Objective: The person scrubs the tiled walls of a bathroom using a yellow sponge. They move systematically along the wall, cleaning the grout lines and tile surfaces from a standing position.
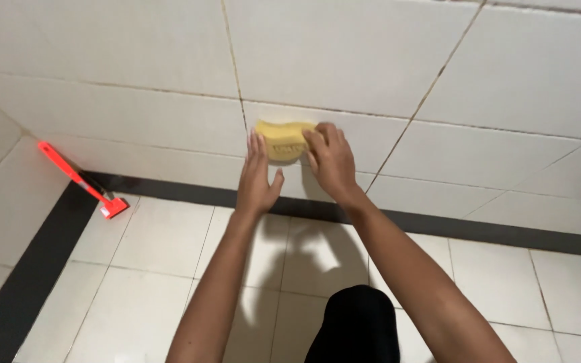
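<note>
White glazed wall tiles [344, 47] with brownish grout lines fill the upper view; pale floor tiles [169, 269] below, one black border strip [479, 228] along the wall foot and round the left corner. Two bare hands, one sponge, one scraper. Right hand [332, 161] grips one yellow curved foam sponge [282, 140], fingers closed over its right end, pressing it flat on the wall just above the strip. Left hand [257, 176] open, fingers straight, palm on the tile touching the sponge's left edge. One red-handled scraper [79, 178] leans in the left corner, well apart. Open floor lies between. No containers.
</note>
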